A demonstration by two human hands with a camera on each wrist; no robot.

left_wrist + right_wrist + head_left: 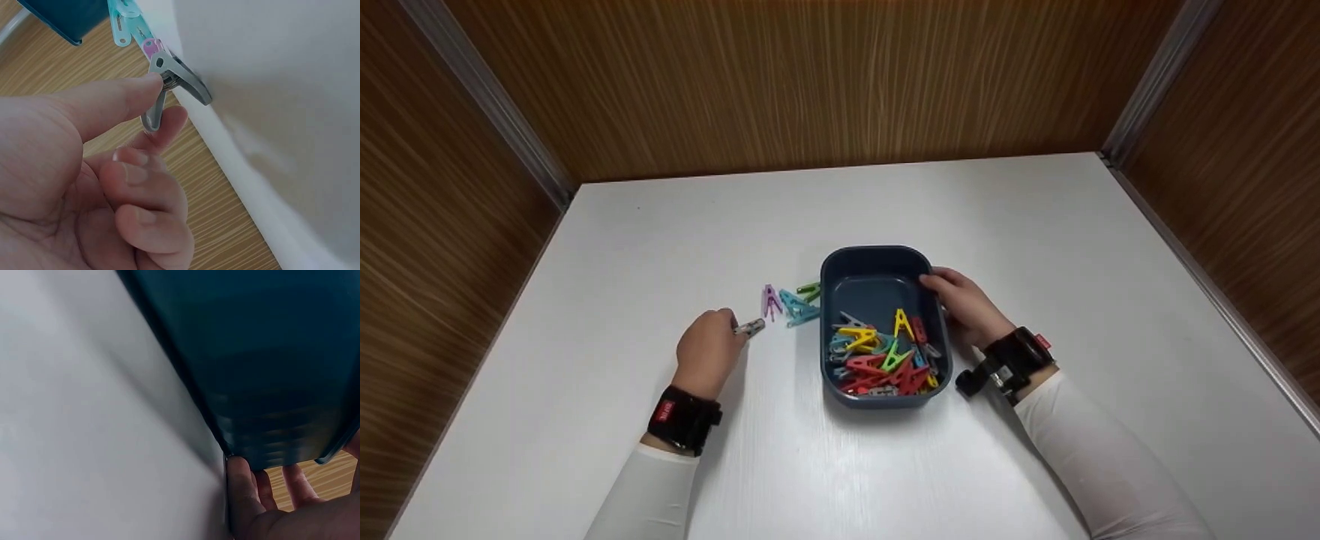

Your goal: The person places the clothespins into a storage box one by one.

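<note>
We see the left hand (pixel 706 351) pinching a grey clothespin (pixel 751 327) between thumb and forefinger at centre left of the head view, low over the white tabletop (pixel 660 240). The clothespin is small, plastic, with a metal spring. Just beyond lie purple, teal and green clothespins (pixel 793 301). The right hand (pixel 966 306) grips the dark blue tub (pixel 876 259) by its right wall, with colourful pins heaped inside.

Both arms wear white long sleeves (pixel 1099 442). Each wrist carries a black strap-mounted camera unit (pixel 684 418) with a red tag.
</note>
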